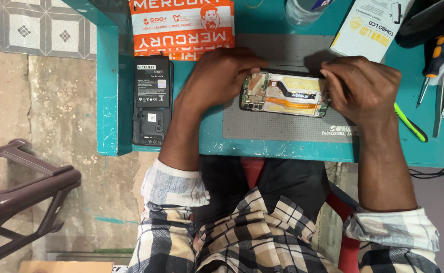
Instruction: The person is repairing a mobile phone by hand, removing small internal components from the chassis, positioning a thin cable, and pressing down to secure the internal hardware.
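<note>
I had the opened phone (284,94) lying on the grey mat (282,126), at twelve o'clock from my chest. My left hand (221,76) pinched its nine o'clock end, my right hand (364,87) its three o'clock end. It seemed light, thin and fragile, best held by the frame edges, clear of the orange ribbon cable (292,102).

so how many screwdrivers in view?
1 clear: an orange-and-black-handled screwdriver at the teal table's right edge, beyond the right hand. More tools beside it may be partly hidden.
</note>
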